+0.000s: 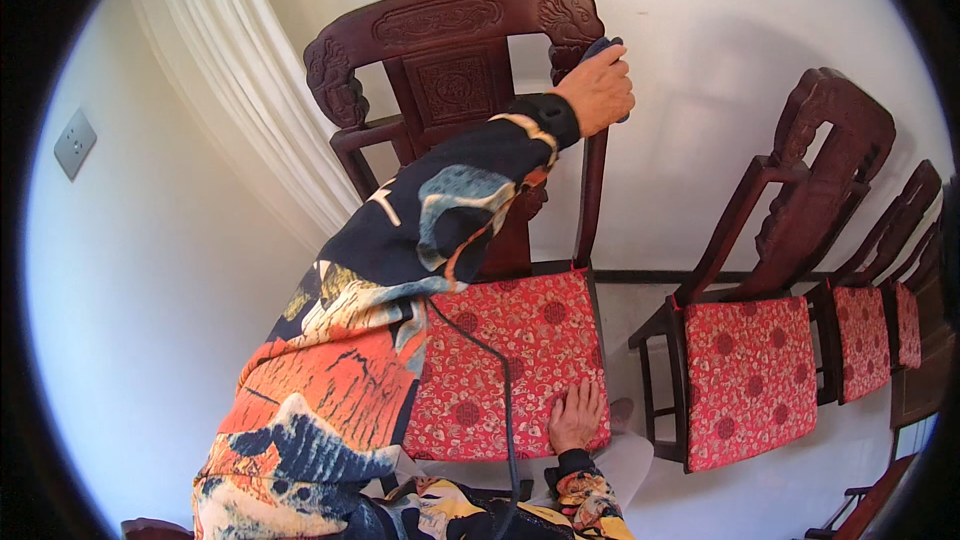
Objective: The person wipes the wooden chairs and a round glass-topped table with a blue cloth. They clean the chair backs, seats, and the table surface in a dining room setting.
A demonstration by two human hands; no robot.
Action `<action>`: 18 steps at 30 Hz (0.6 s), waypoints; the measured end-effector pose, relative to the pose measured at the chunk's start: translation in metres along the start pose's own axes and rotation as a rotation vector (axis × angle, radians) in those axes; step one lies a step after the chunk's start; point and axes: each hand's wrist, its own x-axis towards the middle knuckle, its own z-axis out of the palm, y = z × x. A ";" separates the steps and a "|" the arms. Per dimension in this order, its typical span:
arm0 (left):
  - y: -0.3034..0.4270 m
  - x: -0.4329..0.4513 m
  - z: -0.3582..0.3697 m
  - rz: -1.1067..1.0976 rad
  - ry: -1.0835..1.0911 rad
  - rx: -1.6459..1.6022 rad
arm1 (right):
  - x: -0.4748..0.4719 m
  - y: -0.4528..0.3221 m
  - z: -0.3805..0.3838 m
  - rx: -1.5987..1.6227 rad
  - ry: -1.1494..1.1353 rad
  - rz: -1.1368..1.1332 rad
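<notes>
In front of me stands a dark carved wooden chair (pixel 457 15) with a red patterned seat cushion (pixel 517 382). My left hand (pixel 598 88) reaches up to the right side of its backrest. It grips a dark blue cloth (pixel 604 46), which lies against the wood below the carved top corner. Most of the cloth is hidden by the fingers. Lower down, my right hand (pixel 576 417) rests palm down, fingers apart, on the cushion's front right part. My patterned left sleeve covers part of the backrest and cushion.
Several matching chairs stand along the wall to the right, the nearest chair (pixel 810 187) bearing a red cushion (pixel 750 382). A white curtain (pixel 247 90) hangs at left, beyond a wall socket (pixel 75 144). A black cord (pixel 507 390) runs down in front of the cushion.
</notes>
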 end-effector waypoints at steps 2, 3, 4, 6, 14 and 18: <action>0.002 -0.011 0.003 0.019 0.070 -0.020 | 0.001 0.000 0.000 0.006 -0.006 0.006; 0.002 -0.018 0.004 0.028 0.098 -0.031 | 0.001 0.000 -0.001 -0.003 -0.008 0.003; -0.001 -0.028 0.004 0.049 0.063 -0.092 | 0.000 0.000 -0.001 -0.012 -0.009 -0.003; -0.007 -0.050 0.003 0.055 0.139 -0.128 | 0.001 0.000 0.000 -0.016 -0.018 0.000; -0.014 -0.120 0.004 -0.130 0.138 -0.154 | 0.001 0.000 0.002 -0.031 0.011 -0.019; 0.004 -0.094 0.008 -0.344 0.107 -0.216 | 0.001 0.001 0.003 -0.021 0.017 -0.021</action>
